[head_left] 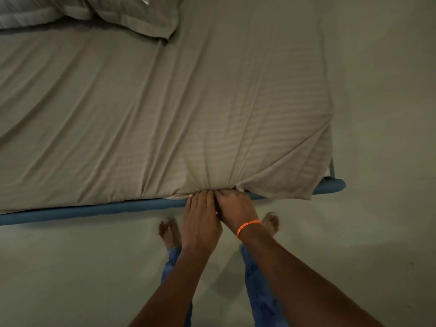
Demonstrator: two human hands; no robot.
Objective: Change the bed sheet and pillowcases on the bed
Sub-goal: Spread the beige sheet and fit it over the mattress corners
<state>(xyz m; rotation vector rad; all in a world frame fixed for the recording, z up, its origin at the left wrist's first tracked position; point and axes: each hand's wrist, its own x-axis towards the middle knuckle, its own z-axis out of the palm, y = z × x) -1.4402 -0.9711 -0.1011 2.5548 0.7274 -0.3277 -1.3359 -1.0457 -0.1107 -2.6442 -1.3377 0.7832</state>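
Observation:
A beige striped bed sheet [165, 109] covers the mattress, with creases fanning out from its near edge. My left hand [200, 215] and my right hand [236, 206] sit side by side at that edge, fingers curled under the sheet where it bunches against the blue bed frame [94, 210]. An orange band circles my right wrist. Two pillows in beige cases [132, 15] lie at the top left of the bed. The sheet's corner [304, 185] hangs loose over the frame at the right.
Pale floor [377, 114] runs along the right side of the bed and in front of it. My bare feet [168, 232] stand on the floor just short of the frame. A white cover [18, 13] lies at the far top left.

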